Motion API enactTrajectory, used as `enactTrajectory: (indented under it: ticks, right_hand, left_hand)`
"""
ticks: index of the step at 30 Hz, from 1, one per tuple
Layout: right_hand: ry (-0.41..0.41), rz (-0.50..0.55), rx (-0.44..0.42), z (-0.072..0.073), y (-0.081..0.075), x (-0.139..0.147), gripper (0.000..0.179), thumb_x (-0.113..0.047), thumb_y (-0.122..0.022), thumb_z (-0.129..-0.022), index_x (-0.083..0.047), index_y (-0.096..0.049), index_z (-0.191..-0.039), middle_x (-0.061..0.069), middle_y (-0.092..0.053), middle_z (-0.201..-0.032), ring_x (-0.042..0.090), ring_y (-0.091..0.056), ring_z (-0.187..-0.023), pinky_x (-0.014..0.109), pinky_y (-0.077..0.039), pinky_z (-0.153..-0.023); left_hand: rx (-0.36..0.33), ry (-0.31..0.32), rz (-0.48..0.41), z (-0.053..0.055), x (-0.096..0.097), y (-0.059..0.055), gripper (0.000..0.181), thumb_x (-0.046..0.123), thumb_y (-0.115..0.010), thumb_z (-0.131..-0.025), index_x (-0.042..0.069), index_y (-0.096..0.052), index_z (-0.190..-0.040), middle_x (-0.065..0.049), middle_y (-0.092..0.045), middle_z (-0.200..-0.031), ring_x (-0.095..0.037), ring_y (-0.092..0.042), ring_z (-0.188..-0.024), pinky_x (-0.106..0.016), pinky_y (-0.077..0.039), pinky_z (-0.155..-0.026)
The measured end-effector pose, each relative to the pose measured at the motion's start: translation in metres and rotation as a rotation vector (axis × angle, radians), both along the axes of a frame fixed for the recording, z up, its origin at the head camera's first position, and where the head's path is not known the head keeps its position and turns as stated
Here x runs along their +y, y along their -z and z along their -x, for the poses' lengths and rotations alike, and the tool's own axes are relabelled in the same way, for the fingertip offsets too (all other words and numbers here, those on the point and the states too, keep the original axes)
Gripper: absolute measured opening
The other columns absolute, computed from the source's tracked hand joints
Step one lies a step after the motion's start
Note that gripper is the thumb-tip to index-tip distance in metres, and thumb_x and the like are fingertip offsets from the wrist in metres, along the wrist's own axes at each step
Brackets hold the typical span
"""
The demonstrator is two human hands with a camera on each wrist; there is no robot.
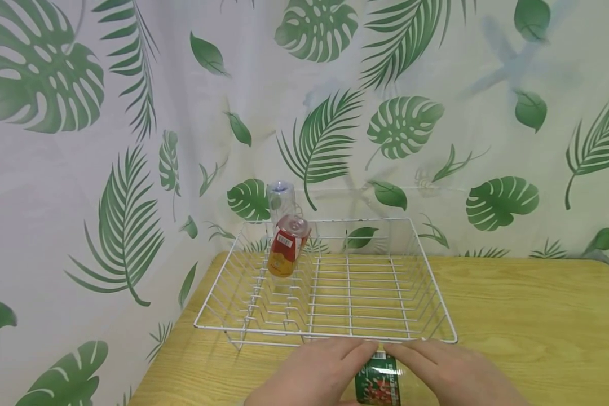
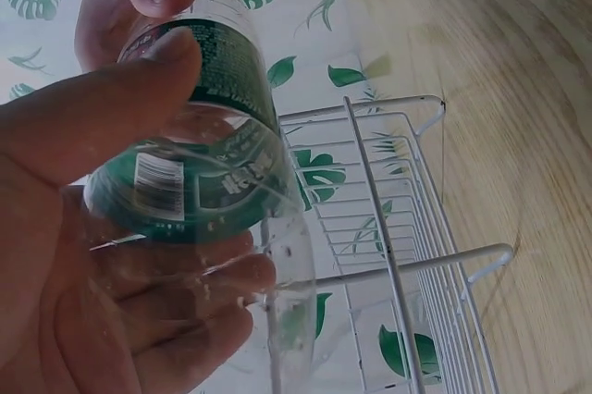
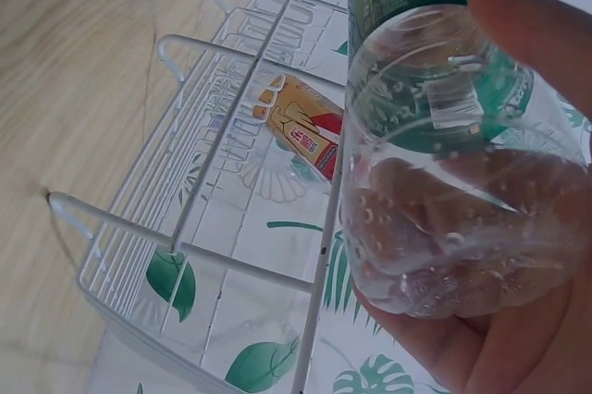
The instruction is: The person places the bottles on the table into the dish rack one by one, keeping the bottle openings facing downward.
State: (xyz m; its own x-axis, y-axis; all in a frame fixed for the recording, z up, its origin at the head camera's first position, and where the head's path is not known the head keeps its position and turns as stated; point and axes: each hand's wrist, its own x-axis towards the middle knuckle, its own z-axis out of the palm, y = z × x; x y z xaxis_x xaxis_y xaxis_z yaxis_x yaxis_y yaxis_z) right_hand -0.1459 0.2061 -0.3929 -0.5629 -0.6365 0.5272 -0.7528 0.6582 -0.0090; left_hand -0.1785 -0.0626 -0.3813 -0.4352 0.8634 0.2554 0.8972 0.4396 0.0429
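A clear plastic bottle with a green label is held between both hands at the bottom of the head view. My left hand grips one side; in the left wrist view its thumb presses near the label, with fingers curled beneath the bottle. On the other side my right hand grips it too, its thumb over the bottle and its fingers behind. Water drops show on the clear plastic. Just beyond the hands stands a white wire rack.
A red and yellow can leans in the rack's left part. Behind it stands a clear bottle, partly hidden. The wooden table extends right of the rack. A leaf-patterned sheet hangs behind and at left.
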Motion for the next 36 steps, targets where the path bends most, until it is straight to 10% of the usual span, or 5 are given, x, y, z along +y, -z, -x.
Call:
enactTrajectory:
  ticks: [12, 28, 31, 36]
  right_hand:
    - [-0.017, 0.055, -0.029, 0.001, 0.0, 0.0, 0.082, -0.069, -0.078, -0.074, -0.023, -0.06, -0.14, -0.014, -0.065, -0.122, 0.01, -0.067, -0.097, 0.029, -0.057, -0.069]
    - [0.025, 0.432, -0.243, -0.008, -0.035, 0.022, 0.095, -0.015, -0.093, -0.07, -0.015, -0.045, -0.152, -0.003, -0.056, -0.144, 0.008, -0.059, -0.116, 0.013, -0.042, -0.095]
    - [-0.09, 0.569, -0.364, -0.005, -0.035, 0.026, 0.093, 0.002, -0.083, -0.076, -0.008, -0.037, -0.156, 0.007, -0.052, -0.148, 0.01, -0.057, -0.123, 0.014, -0.042, -0.098]
    - [-0.503, 0.858, -0.492, 0.008, -0.021, 0.026, 0.079, 0.01, -0.066, -0.09, 0.013, -0.019, -0.154, 0.022, -0.04, -0.155, 0.02, -0.048, -0.137, 0.022, -0.04, -0.108]
  left_hand:
    - [-0.125, -0.056, 0.04, 0.001, 0.001, -0.002, 0.075, 0.043, -0.081, -0.085, 0.02, -0.046, -0.148, 0.01, -0.057, -0.139, -0.004, -0.054, -0.125, -0.024, -0.048, -0.099]
    - [-0.486, -0.131, -0.24, 0.012, -0.02, -0.018, 0.075, 0.04, -0.081, -0.086, 0.034, -0.043, -0.15, 0.019, -0.057, -0.132, 0.0, -0.056, -0.114, -0.028, -0.049, -0.097]
    - [-0.583, -0.124, -0.335, 0.011, -0.02, -0.018, 0.074, 0.04, -0.079, -0.088, 0.037, -0.041, -0.151, 0.017, -0.056, -0.136, -0.003, -0.053, -0.121, -0.033, -0.047, -0.102]
    - [-0.821, -0.076, -0.529, 0.01, -0.013, -0.012, 0.069, 0.038, -0.075, -0.092, 0.036, -0.04, -0.152, 0.012, -0.054, -0.141, -0.01, -0.051, -0.13, -0.036, -0.043, -0.107]
